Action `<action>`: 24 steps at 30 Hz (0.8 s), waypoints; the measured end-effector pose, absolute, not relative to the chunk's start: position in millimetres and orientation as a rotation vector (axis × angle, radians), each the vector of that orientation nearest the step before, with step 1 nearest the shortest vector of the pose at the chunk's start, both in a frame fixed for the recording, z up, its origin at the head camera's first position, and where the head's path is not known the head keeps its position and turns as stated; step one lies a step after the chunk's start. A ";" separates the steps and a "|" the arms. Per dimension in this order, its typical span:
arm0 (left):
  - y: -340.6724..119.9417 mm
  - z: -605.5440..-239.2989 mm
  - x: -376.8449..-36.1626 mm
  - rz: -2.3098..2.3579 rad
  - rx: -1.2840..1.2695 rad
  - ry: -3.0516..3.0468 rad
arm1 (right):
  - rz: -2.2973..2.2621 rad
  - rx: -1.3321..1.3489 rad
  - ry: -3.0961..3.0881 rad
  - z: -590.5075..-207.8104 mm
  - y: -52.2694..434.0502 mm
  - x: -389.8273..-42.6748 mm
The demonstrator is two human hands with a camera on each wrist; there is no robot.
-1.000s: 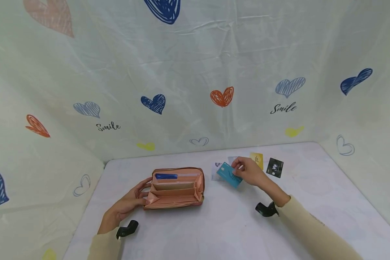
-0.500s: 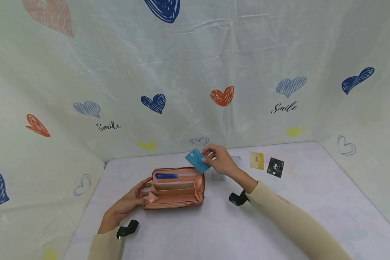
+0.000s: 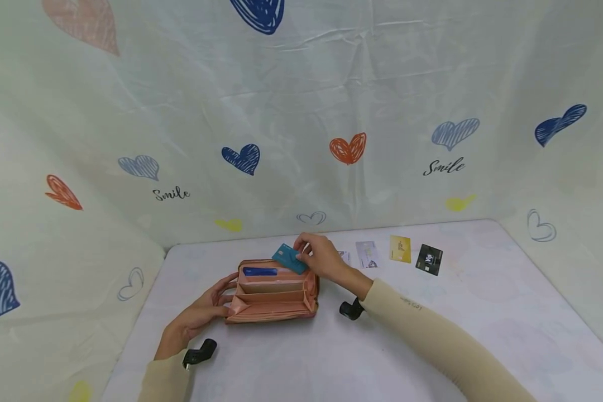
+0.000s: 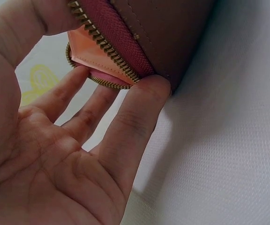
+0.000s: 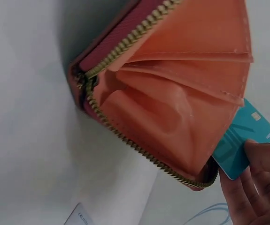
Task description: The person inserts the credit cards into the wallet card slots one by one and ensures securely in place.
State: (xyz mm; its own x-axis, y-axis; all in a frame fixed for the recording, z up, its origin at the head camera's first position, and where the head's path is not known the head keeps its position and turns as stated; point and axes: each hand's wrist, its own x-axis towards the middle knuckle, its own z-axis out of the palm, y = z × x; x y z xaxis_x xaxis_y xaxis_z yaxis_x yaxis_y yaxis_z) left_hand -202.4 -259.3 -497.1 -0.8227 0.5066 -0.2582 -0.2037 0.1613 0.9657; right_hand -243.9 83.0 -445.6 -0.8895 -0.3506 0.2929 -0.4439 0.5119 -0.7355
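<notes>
A pink zip-around wallet (image 3: 270, 320) stands unzipped on the table, its compartments facing up. My left hand (image 3: 198, 314) holds its left end, fingers and thumb on the zipper edges in the left wrist view. Between thumb and fingers, my right hand (image 3: 321, 258) pinches a teal bank card (image 3: 288, 257), tilted over the wallet's back right edge. In the right wrist view the teal card (image 5: 247, 133) is beside the rearmost wall, its lower corner partly behind it. A dark blue card (image 3: 259, 272) sits in the wallet's rear slot.
On the white table (image 3: 362, 346), right of the wallet, lie a pale card (image 3: 367, 254), a gold card (image 3: 400, 249) and a black VIP card (image 3: 429, 259). Another pale card (image 3: 345, 257) is partly hidden by my right hand. A heart-printed curtain (image 3: 301, 111) rises behind.
My right hand has carried the teal card leftward from above the pale cards to the wallet's back edge, then lowered it slightly. The left hand keeps its hold on the wallet.
</notes>
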 end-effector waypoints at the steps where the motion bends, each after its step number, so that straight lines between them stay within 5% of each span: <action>1: -259.1 -496.9 -202.4 1.716 0.288 1.904 | 1.305 0.693 -2.646 -445.4 82.6 -243.5; 24: -259.4 -497.5 -202.4 1.702 0.297 1.925 | 0.760 0.852 -2.902 -441.8 71.7 -247.4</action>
